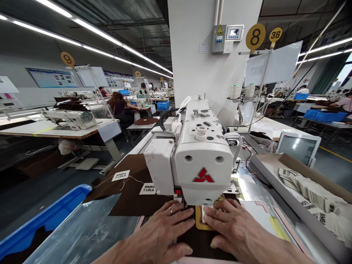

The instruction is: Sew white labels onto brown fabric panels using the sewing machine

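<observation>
As left hand (pixel 158 234), right hand (pixel 239 229) lie flat on leather (pixel 200 245), fingers (pixel 178 216) spread, released.

- "BIMBA Y LOLA" in black on two white labels (pixel 120 175) lying on a dark brown material panel (pixel 129 200), 8 o'clock
- "BIMBA" on stacked labels (pixel 310 194) in a cardboard tray (pixel 308 171), 4 o'clock
- "8" on a round yellow sign (pixel 255 36), 1 o'clock
- "3B" on a smaller yellow sign (pixel 275 35) just beside it
- "9" on a round yellow sign (pixel 67 59), 10 o'clock
- "11" on a small yellow sign (pixel 138 74), 10 o'clock
- Red three-diamond Mitsubishi logo (pixel 203 175) on the white sewing machine head (pixel 202 139), 5 o'clock
- Yellow triangular warning sign (pixel 219 30) on an electrical box (pixel 218 46), 1 o'clock
</observation>
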Demonstrator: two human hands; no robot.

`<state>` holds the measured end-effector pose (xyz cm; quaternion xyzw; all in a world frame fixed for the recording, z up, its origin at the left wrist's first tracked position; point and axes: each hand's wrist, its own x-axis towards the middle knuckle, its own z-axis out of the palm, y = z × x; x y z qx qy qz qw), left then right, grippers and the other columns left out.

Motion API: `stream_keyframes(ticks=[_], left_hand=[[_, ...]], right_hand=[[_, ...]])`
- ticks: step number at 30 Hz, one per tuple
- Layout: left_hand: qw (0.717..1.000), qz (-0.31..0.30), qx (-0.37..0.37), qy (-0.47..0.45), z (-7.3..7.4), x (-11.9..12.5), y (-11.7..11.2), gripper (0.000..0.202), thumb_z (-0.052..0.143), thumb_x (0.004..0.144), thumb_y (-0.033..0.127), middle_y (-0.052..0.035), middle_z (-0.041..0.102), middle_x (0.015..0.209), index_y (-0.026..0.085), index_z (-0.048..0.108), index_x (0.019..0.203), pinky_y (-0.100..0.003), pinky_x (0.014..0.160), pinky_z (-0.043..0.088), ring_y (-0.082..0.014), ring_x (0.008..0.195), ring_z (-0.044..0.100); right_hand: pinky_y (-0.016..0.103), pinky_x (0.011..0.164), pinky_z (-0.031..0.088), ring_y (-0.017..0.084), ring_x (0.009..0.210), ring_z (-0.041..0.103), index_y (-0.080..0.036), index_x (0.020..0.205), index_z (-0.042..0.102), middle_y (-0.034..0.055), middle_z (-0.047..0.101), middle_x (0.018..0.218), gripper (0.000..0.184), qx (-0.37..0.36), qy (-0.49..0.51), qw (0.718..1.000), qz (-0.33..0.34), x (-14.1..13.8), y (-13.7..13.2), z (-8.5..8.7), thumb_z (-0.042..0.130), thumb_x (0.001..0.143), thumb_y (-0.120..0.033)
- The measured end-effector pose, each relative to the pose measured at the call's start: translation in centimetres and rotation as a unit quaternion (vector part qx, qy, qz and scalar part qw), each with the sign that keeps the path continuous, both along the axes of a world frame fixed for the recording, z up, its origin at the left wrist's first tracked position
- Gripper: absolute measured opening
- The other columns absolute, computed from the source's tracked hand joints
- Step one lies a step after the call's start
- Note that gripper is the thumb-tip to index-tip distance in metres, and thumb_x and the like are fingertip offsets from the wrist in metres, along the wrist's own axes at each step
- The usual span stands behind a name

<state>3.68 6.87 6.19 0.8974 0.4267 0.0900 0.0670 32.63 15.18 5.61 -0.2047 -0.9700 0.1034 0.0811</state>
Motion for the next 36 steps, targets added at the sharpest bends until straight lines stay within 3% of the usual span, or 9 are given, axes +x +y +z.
stream_keyframes(ticks=[8, 13, 22, 32, 36], left_hand=[[1.0, -0.005, 0.013, 0.016, 0.6, 0.3, 0.0, 0.062, 0.079, 0.094, 0.037, -0.004, 0.053, 0.157, 0.026, 0.057, 0.151, -0.052, 0.122, 0.043, -0.0348, 0.143, 0.054], [1.0, -0.005, -0.001, 0.025, 0.8, 0.5, 0.0, 0.06, 0.078, 0.095, 0.038, -0.0043, 0.053, 0.157, 0.026, 0.058, 0.15, -0.053, 0.122, 0.043, -0.0355, 0.143, 0.054], [1.0, 0.002, -0.014, 0.01, 0.7, 0.4, 0.0, 0.062, 0.079, 0.094, 0.037, -0.0028, 0.052, 0.158, 0.029, 0.057, 0.152, -0.052, 0.125, 0.039, -0.0348, 0.144, 0.053], [0.999, 0.011, -0.029, 0.042, 0.6, 0.4, 0.0, 0.061, 0.075, 0.097, 0.042, -0.0014, 0.049, 0.16, 0.029, 0.055, 0.153, -0.059, 0.122, 0.041, -0.0387, 0.145, 0.051], [1.0, 0.008, -0.02, 0.017, 0.7, 0.5, 0.1, 0.063, 0.08, 0.094, 0.039, -0.0027, 0.052, 0.158, 0.029, 0.057, 0.151, -0.055, 0.123, 0.041, -0.0365, 0.143, 0.053]], right_hand=[[0.049, 0.107, 0.048, 0.029, 0.123, 0.064, -0.029, 0.145, 0.064, 0.0012, 0.067, 0.146, 0.04, -0.043, -0.02, 0.999, -0.002, 0.2, -0.1, 1.5, 0.058, 0.108, -0.042], [0.048, 0.108, 0.048, 0.029, 0.124, 0.063, -0.03, 0.146, 0.063, 0.0002, 0.065, 0.148, 0.041, -0.034, -0.014, 0.999, 0.002, 0.2, 0.1, 0.9, 0.057, 0.108, -0.043], [0.051, 0.104, 0.051, 0.031, 0.123, 0.064, -0.022, 0.144, 0.064, 0.0051, 0.065, 0.147, 0.043, 0.001, -0.031, 1.0, 0.004, -0.1, 0.0, 0.8, 0.055, 0.109, -0.046], [0.054, 0.111, 0.049, 0.032, 0.128, 0.062, -0.027, 0.15, 0.058, -0.0007, 0.062, 0.151, 0.046, -0.033, -0.066, 0.997, -0.008, -0.5, -0.2, 1.4, 0.059, 0.107, -0.042], [0.054, 0.109, 0.05, 0.033, 0.126, 0.063, -0.027, 0.149, 0.06, 0.0001, 0.064, 0.149, 0.045, -0.021, -0.055, 0.998, -0.006, -0.3, -0.1, 1.0, 0.06, 0.106, -0.043]])
